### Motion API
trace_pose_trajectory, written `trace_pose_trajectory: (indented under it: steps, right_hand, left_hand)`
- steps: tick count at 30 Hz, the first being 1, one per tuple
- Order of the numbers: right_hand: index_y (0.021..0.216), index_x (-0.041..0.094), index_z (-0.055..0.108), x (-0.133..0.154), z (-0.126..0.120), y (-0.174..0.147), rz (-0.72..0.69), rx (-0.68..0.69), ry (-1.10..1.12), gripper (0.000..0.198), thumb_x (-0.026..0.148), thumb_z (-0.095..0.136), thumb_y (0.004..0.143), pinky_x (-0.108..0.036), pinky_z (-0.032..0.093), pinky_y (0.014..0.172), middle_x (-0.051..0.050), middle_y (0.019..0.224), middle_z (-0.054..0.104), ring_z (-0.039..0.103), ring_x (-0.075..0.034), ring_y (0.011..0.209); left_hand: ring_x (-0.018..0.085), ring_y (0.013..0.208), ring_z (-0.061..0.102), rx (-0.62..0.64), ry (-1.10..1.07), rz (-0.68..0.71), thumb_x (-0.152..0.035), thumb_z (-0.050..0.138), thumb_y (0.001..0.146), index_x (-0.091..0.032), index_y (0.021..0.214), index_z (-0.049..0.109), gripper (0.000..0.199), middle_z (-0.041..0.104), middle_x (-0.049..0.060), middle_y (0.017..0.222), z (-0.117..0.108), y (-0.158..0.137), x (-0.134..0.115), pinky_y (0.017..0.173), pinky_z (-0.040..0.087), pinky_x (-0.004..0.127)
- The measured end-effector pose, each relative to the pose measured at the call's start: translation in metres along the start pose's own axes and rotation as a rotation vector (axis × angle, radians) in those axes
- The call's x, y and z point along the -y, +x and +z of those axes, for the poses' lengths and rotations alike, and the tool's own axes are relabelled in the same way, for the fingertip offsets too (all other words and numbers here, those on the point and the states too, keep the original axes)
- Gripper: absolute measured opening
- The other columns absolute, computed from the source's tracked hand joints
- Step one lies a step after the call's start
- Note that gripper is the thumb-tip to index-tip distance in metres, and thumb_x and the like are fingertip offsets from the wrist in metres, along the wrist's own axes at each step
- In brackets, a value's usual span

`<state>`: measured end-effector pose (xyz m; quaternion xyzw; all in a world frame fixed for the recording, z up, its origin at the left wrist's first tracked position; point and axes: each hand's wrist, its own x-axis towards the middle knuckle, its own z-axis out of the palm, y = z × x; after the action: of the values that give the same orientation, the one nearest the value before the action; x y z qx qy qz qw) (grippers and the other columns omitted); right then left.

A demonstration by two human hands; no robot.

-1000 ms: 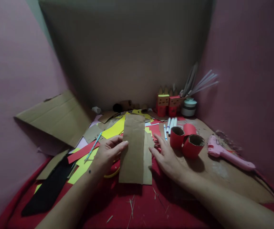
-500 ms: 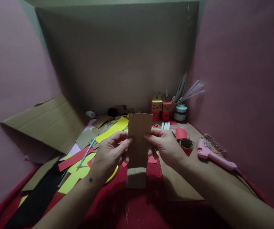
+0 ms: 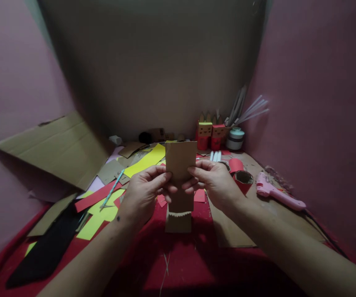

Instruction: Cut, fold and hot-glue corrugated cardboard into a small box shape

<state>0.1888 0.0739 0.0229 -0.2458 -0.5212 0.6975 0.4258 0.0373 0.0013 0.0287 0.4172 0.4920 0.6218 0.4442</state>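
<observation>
A rectangular brown cardboard piece [image 3: 181,154] stands upright between my two hands, above the red cloth. My left hand [image 3: 145,189] pinches its left edge, thumb in front. Opposite, my right hand [image 3: 213,183] grips the right edge in the same way. Below it shows another cardboard piece [image 3: 179,222] with a ridged upper edge; whether the two are joined I cannot tell. Red paper scraps [image 3: 199,195] lie behind my hands.
On the right are a pink glue gun [image 3: 277,194], red-wrapped cardboard tubes [image 3: 243,179] and a cardboard sheet [image 3: 236,231]. Yellow paper [image 3: 147,161], a blue pencil-like stick [image 3: 112,188] and a leaning cardboard panel [image 3: 54,150] are left. Red decorated holders [image 3: 204,136] stand behind.
My view has tilted slightly downward. The cardboard's lower part looks bent or shifted, and fingers of both hands now show in front of its middle.
</observation>
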Motion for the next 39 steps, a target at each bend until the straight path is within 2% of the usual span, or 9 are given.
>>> trace_pose_trajectory:
  steps: [5,9,12,17,22,25,28,31,39]
  right_hand:
    - [0.076,0.014,0.058,0.003,0.0,0.004,0.104,0.015,-0.009,0.012,0.019,0.068,0.072,-0.025,0.053,0.043,-0.003,0.065,0.065,0.068,-0.017,0.049]
    - [0.084,0.015,0.058,0.003,-0.001,0.008,0.169,0.037,-0.038,0.018,0.02,0.067,0.07,-0.02,0.043,0.033,-0.003,0.061,0.064,0.061,-0.013,0.04]
    - [0.1,0.014,0.057,-0.003,-0.002,0.009,0.159,-0.025,-0.067,0.034,0.022,0.069,0.069,-0.017,0.029,0.027,0.002,0.05,0.06,0.05,-0.009,0.031]
    - [0.137,0.017,0.045,-0.014,-0.004,0.005,0.05,-0.053,-0.079,0.07,0.019,0.067,0.071,-0.018,0.022,0.027,0.011,0.037,0.047,0.038,-0.009,0.027]
    - [0.142,0.029,0.043,-0.019,-0.006,-0.001,-0.002,-0.038,-0.079,0.072,0.019,0.064,0.074,-0.019,0.025,0.031,0.013,0.04,0.045,0.036,-0.007,0.029]
    - [0.128,0.026,0.06,-0.022,-0.007,-0.003,0.024,-0.028,-0.053,0.056,0.019,0.068,0.073,-0.02,0.036,0.037,0.01,0.048,0.055,0.042,-0.006,0.036]
    - [0.108,0.024,0.071,-0.024,-0.008,-0.003,0.014,-0.017,0.009,0.043,0.015,0.073,0.066,-0.026,0.052,0.062,0.002,0.079,0.072,0.062,-0.011,0.065]
    - [0.103,0.025,0.072,-0.027,-0.008,-0.003,-0.021,0.003,0.059,0.043,0.012,0.075,0.063,-0.032,0.052,0.084,-0.001,0.102,0.073,0.066,-0.017,0.094]
    - [0.108,0.022,0.07,-0.032,-0.012,-0.006,0.029,-0.015,0.077,0.048,0.014,0.08,0.061,-0.035,0.052,0.087,-0.004,0.102,0.074,0.068,-0.018,0.094]
  left_hand:
    - [0.009,0.031,0.045,0.012,-0.004,-0.08,-0.028,0.074,0.068,-0.013,0.075,0.065,0.018,0.059,0.0,0.041,-0.003,0.0,-0.004,0.031,0.036,0.017]
    - [0.006,0.032,0.042,-0.009,-0.001,-0.098,-0.026,0.074,0.069,-0.014,0.077,0.065,0.017,0.053,-0.003,0.039,-0.005,0.0,-0.004,0.035,0.034,0.015]
    - [0.005,0.043,0.049,-0.073,0.004,-0.061,-0.023,0.078,0.065,-0.015,0.084,0.065,0.025,0.059,-0.004,0.054,-0.006,0.001,0.001,0.042,0.038,0.015]
    - [0.006,0.06,0.056,-0.144,0.02,0.112,-0.017,0.082,0.059,-0.021,0.092,0.064,0.038,0.064,-0.004,0.074,-0.008,0.004,0.011,0.054,0.042,0.015]
    - [0.011,0.073,0.061,-0.124,0.068,0.059,-0.02,0.083,0.059,-0.016,0.081,0.069,0.026,0.068,0.0,0.079,-0.01,0.004,0.018,0.07,0.049,0.021]
    - [0.013,0.075,0.062,-0.116,0.034,0.02,-0.02,0.084,0.058,-0.016,0.083,0.07,0.029,0.069,0.001,0.079,-0.009,0.004,0.018,0.072,0.049,0.022]
    - [0.014,0.074,0.063,-0.098,0.018,0.003,-0.021,0.085,0.057,-0.017,0.083,0.069,0.031,0.069,0.001,0.078,-0.01,0.004,0.019,0.07,0.05,0.023]
    - [0.014,0.074,0.063,-0.088,0.016,-0.008,-0.02,0.085,0.057,-0.017,0.084,0.069,0.031,0.069,0.002,0.078,-0.011,0.005,0.02,0.068,0.05,0.023]
    - [0.015,0.08,0.063,-0.004,0.0,-0.033,-0.019,0.082,0.065,-0.02,0.091,0.069,0.029,0.066,-0.001,0.078,-0.015,0.006,0.029,0.076,0.05,0.026]
